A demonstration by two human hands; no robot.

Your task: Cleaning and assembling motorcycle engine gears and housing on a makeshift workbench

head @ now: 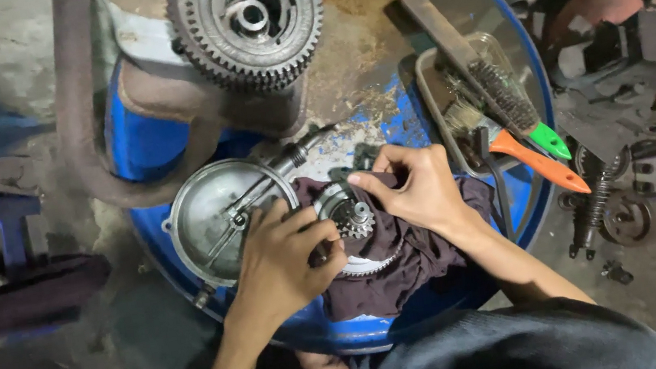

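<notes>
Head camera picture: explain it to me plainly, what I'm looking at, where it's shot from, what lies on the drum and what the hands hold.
This single picture comes from a camera worn on a person's head, looking down at their own two bare hands. The work surface is the rusty top of a blue metal drum. The left hand and the right hand together grip a small steel toothed gear assembly resting on a dark maroon cloth. Beside the left hand lies a round silver metal cover. Further back stands a large grey gear wheel. To the right, a shallow tray holds a green-handled wire brush and an orange-handled paintbrush. Other machine parts lie on the floor at the right.
</notes>
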